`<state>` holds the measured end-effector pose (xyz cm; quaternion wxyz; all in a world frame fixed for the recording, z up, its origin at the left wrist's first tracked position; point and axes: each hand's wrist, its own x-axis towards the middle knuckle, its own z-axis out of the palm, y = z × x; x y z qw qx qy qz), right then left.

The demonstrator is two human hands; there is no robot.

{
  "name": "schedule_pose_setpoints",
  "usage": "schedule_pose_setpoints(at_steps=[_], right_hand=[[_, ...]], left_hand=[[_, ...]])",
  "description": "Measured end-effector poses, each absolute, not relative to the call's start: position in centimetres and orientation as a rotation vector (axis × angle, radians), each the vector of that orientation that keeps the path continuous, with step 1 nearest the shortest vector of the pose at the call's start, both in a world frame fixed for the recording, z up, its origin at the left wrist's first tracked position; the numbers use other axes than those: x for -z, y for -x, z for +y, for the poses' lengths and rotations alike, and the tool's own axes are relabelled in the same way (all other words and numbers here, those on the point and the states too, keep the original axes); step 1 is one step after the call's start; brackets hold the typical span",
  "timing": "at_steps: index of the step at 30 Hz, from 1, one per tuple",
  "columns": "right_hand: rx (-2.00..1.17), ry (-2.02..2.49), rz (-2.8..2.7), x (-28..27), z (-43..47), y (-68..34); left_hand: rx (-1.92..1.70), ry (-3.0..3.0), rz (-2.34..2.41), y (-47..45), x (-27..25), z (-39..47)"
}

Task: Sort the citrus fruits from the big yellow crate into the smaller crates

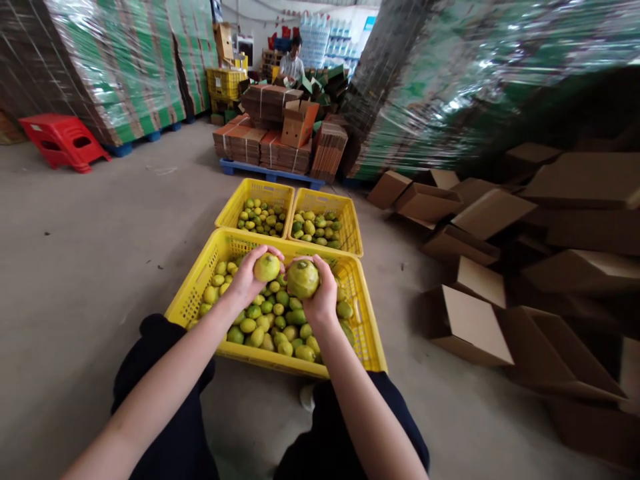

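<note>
Above a large yellow plastic crate point(373, 333) between my knees, both hands are raised side by side. My left hand point(247, 277) is closed around a yellow-green lemon point(267, 267). A bigger, greener lemon point(303, 279) sits in my right hand point(325, 293), its stem end facing up and the fingers wrapped around its side. Below them, many loose lemons point(280, 327), from yellow to green, lie in the crate. My forearms and hands hide part of the fruit.
Two smaller yellow crates point(227, 212) with lemons stand just beyond. Behind them, flattened cartons point(245, 143) are stacked on a blue pallet point(270, 175). Open cardboard boxes point(475, 320) lie heaped at right. A red stool point(63, 140) stands at left. A person point(293, 63) is at the back.
</note>
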<state>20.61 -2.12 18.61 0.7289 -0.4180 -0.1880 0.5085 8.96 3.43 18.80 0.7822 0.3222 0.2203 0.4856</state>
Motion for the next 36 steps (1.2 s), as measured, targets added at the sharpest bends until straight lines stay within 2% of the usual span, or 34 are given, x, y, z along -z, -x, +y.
schedule_pose_setpoints(at_steps=[11, 18, 21, 22, 25, 26, 29, 32, 36], right_hand=[[-1.433, 0.69, -0.214, -19.3, -2.1, -21.4], [-1.473, 0.675, -0.193, -19.3, -2.2, -24.4], [-1.361, 0.694, -0.233, -19.7, -3.8, -27.6], [-1.335, 0.69, -0.229, -19.7, -4.6, -28.6], [-1.295, 0.635, -0.179, -19.8, -7.0, -31.1], [-1.279, 0.625, -0.158, -19.8, -7.7, -31.5], [-1.227, 0.66, -0.12, -20.0, -9.0, -31.9], [-1.224, 0.703, -0.104, -20.2, -9.4, -31.5], [-1.266, 0.736, -0.08, -20.3, -9.2, -30.9]], left_hand=[[-0.874, -0.31, 0.519, -8.8, -19.3, 3.8], [-0.697, -0.566, 0.541, -9.1, -17.7, 3.0], [-0.311, -0.961, 0.515, -8.1, -13.6, -0.1], [-0.081, -1.066, 0.492, -7.5, -11.7, -1.7], [0.513, -1.109, 0.492, -5.5, -5.5, -7.5], [0.611, -1.112, 0.496, -4.7, -3.9, -9.4], [0.916, -1.136, 0.491, -2.8, -2.5, -11.9], [0.683, -1.174, 0.751, -2.3, -6.7, -7.8], [0.024, -1.336, 1.057, -3.7, -16.1, 4.5]])
